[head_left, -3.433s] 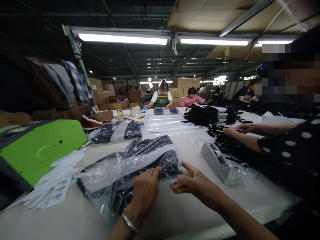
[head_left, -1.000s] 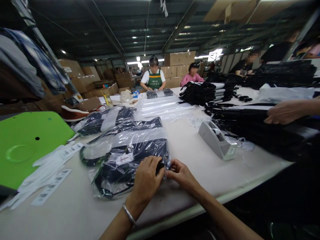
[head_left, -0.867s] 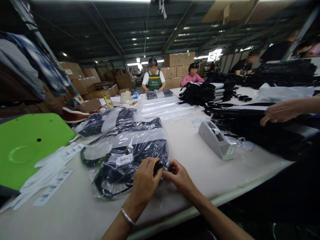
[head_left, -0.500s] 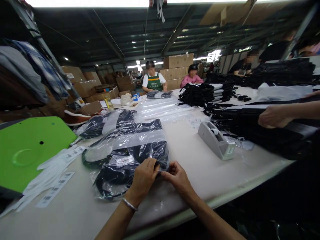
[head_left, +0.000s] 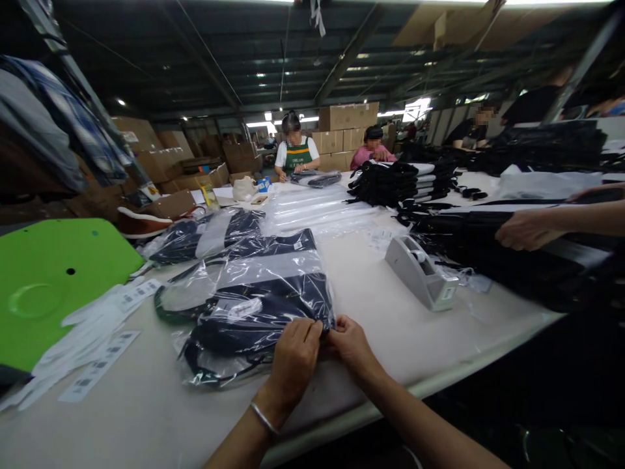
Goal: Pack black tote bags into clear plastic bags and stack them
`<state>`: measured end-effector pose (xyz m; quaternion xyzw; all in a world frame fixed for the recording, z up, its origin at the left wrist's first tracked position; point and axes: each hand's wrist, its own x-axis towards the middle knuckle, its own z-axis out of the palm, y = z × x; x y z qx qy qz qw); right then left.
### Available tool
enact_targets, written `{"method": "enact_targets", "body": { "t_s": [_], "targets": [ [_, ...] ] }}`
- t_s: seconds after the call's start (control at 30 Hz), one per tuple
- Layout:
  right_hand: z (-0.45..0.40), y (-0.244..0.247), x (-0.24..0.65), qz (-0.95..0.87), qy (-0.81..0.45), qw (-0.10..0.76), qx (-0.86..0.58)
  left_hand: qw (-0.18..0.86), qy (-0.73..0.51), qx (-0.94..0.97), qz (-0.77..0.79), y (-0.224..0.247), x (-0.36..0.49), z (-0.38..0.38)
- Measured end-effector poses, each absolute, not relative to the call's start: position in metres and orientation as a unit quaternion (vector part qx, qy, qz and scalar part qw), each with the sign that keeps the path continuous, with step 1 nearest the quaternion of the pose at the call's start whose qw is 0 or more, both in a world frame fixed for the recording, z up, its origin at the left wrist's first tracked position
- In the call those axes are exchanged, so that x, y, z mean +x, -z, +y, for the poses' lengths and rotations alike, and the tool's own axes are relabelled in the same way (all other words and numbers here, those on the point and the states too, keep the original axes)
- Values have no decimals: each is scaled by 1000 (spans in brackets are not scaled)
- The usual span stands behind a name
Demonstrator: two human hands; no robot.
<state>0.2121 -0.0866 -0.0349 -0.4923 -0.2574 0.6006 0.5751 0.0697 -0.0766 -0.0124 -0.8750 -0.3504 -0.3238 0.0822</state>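
Note:
A clear plastic bag (head_left: 273, 286) lies flat on the pale table in front of me. Inside is a dark navy folded fabric item with a strap and a pale band across it. My left hand (head_left: 295, 352), with a silver bangle on the wrist, is closed on the bag's near right corner. My right hand (head_left: 352, 344) pinches the same edge from the right, close to the left fingertips. Some fingertips are hidden behind the plastic and the other fingers. Behind it lies a second bagged dark item (head_left: 215, 234).
A grey tape dispenser (head_left: 420, 273) stands to the right. Barcode label strips (head_left: 100, 366) and a green panel (head_left: 63, 280) are at left. Clear plastic sleeves (head_left: 307, 208) and a stack of black items (head_left: 403, 182) lie farther back. A co-worker's hand (head_left: 530, 228) rests on black goods at right.
My left hand has slid right along the bag's edge, closer to my right hand. The view has shifted slightly. Across the table, a co-worker's hand has moved off the bagged item.

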Motion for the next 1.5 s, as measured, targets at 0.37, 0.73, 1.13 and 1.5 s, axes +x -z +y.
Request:
{"method": "enact_targets", "body": {
  "t_s": [0.37,0.73,1.13,1.5],
  "targets": [
    [-103,12,224,-250,-707,517,-413,113,253,-879,-388,46,75,-97],
    [-94,-10,224,-328,-678,482,-448,-752,362,-359,-418,28,42,-151],
    [-105,-9,213,-402,-614,486,-476,-752,522,-140,-377,17,102,-104],
    [-98,8,219,-478,-545,390,-567,-689,495,-322,-421,14,95,-103]
  ]
}}
